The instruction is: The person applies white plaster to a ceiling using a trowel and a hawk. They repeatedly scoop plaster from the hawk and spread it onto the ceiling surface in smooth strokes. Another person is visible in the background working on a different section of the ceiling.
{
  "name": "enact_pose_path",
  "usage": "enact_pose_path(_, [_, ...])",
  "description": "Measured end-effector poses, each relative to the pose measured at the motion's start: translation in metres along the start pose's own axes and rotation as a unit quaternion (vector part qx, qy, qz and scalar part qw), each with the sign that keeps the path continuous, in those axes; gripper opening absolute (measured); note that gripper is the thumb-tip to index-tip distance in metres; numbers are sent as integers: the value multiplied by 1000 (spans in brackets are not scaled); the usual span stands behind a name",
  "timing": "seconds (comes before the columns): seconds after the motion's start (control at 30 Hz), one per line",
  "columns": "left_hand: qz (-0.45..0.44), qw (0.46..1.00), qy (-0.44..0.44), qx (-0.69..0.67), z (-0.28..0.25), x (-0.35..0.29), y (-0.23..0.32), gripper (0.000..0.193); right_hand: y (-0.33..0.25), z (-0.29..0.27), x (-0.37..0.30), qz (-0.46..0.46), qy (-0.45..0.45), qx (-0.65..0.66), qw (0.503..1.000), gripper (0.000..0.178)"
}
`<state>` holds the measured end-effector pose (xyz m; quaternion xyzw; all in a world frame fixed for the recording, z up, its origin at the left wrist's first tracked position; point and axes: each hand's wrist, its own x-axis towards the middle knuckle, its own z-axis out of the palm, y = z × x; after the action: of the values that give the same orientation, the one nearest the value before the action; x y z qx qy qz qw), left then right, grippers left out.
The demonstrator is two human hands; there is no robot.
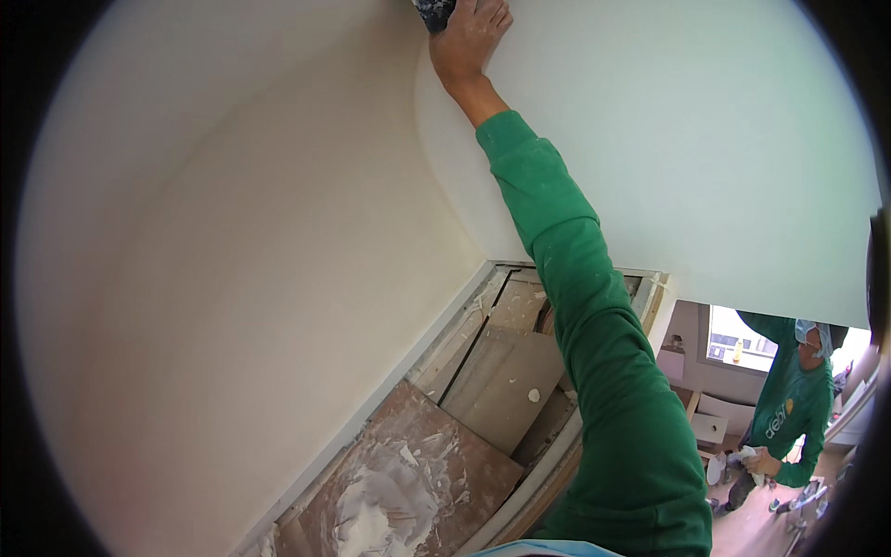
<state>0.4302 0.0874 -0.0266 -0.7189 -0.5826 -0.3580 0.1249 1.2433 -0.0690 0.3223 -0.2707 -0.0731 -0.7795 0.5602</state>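
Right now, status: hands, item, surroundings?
Right hand raised, holding dark speckled object, partly cropped. Left hand out of view. White paste on brown board below.

left wall point(278, 278): beige, curved in view | window point(720, 336): bright, lower right | floor point(763, 512): pale

Right of the left wall point(278, 241) and below the right wall point(705, 167), boards point(506, 381) are framed; nearer, a panel point(487, 459) is topped by a paste mound point(385, 511). Above, a tool point(432, 13) is held by the right hand point(469, 42) near the walls' corner. Beyond the right wall, a co-worker point(794, 408) is seen right of a window point(726, 339).
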Motion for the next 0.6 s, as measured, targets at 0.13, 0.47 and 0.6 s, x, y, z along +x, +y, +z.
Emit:
enact_pose_path(0.13, [-6,1000,2,2,1,3,-5,41,2,12,-28,20,-85,-43,995,64])
enact_pose_path(0.47, [-2,1000,-1,-19,11,11,-14,46,4,38,-100,-33,-131,-18,991,68])
enact_pose_path(0.6, [5,1000,-7,-30,20,13,-28,48,-11,5,-118,-22,-237,36,971,65])
